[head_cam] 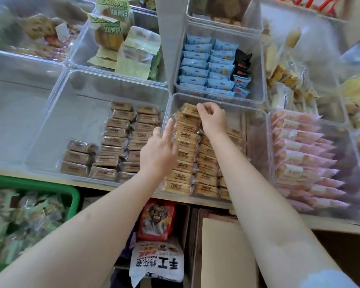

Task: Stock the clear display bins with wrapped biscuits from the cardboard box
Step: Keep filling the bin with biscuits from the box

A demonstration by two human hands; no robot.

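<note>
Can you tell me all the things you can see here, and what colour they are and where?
clear display bins: several, see-through, side by side on the shelf
tan wrapped biscuits: many, golden, in rows in the middle bin under the hands
brown wrapped biscuits: many, darker tan, in the bin left of it
blue packets: many, light blue, bin behind the middle one
black packets: a few, right side of that same bin
pink packets: many, pale pink, bin on the right
green packets: several, pale green, back bin
green basket: one, bottom left
cardboard box: one, brown, below the shelf
left hand: open, fingers against the tan row
right hand: grip pinching the top tan biscuit
</note>
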